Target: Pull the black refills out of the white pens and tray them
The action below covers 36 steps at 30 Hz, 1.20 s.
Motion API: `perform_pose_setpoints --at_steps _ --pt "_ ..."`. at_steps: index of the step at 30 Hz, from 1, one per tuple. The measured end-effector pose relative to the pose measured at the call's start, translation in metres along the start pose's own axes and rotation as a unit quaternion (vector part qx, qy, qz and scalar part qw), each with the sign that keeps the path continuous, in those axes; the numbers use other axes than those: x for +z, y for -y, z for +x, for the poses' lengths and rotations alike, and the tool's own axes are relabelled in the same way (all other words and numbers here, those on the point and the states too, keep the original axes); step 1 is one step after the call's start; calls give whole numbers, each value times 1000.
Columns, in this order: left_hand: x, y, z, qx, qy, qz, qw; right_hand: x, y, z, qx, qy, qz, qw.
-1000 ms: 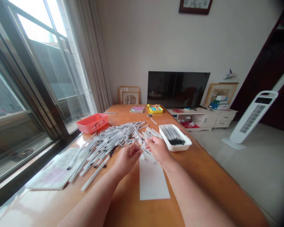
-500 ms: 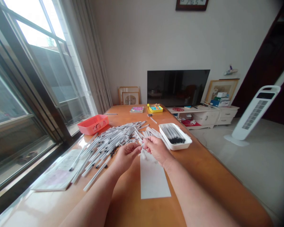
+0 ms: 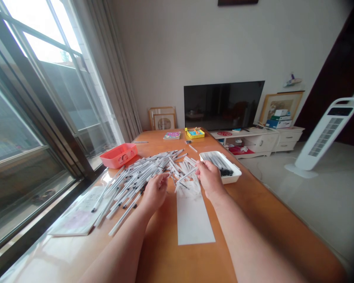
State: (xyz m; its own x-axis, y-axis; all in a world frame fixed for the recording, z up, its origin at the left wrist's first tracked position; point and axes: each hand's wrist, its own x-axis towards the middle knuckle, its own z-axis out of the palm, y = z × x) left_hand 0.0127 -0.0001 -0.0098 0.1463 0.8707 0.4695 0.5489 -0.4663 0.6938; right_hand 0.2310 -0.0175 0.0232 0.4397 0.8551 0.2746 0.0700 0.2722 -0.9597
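My right hand (image 3: 210,177) pinches a clear whitish pen barrel (image 3: 186,175), which points left and down over the top of a white paper sheet (image 3: 194,224). To its left, my left hand (image 3: 156,192) has its fingers curled together at the edge of a large heap of pens (image 3: 135,179) with black tips; whatever is in those fingers is too small to make out. Between the hands lie loose clear pen parts (image 3: 191,188) and thin dark sticks. Beside my right hand stands a white tray (image 3: 232,179) filled with black-ended pen pieces.
A red plastic basket (image 3: 118,157) stands at the table's left, with a paper booklet (image 3: 73,224) nearer me under some pens. Further back are a pink book (image 3: 172,135), a yellow box (image 3: 195,134) and a lone pen (image 3: 141,142). A tower fan (image 3: 324,137) stands right of the table.
My hands, together before over the sheet, have come apart. The right one has moved right towards the tray with the barrel; the left has drawn slightly left. The view has tilted down slightly.
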Motion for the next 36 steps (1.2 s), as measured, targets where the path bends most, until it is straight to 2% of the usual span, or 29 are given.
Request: perform_pose_setpoints --at_steps 2,4,10,14,18,25,31,34,36 --pt "1 -3 -2 60 22 60 996 -1 0 1 3 -10 -5 1000" --pt "1 -7 -3 87 43 105 990 -2 0 1 2 -17 -13 1000" --pt "2 -23 -9 89 125 207 966 -2 4 1 -2 -29 -10 1000" --pt "6 -29 -10 74 142 268 950 -2 7 0 18 -35 2 999" --pt "8 -30 -10 83 164 288 940 -2 6 2 8 -36 0 999" --pt "6 -37 -8 92 147 236 956 -2 4 3 0 -38 6 999" --pt "9 -34 -5 60 106 193 974 -3 3 3 -4 -43 2 999" --pt "12 -27 -3 25 64 98 993 -3 3 3 -10 -46 4 999" --pt "12 -25 -1 -23 45 -29 998 -3 3 3 -12 -47 8 999"
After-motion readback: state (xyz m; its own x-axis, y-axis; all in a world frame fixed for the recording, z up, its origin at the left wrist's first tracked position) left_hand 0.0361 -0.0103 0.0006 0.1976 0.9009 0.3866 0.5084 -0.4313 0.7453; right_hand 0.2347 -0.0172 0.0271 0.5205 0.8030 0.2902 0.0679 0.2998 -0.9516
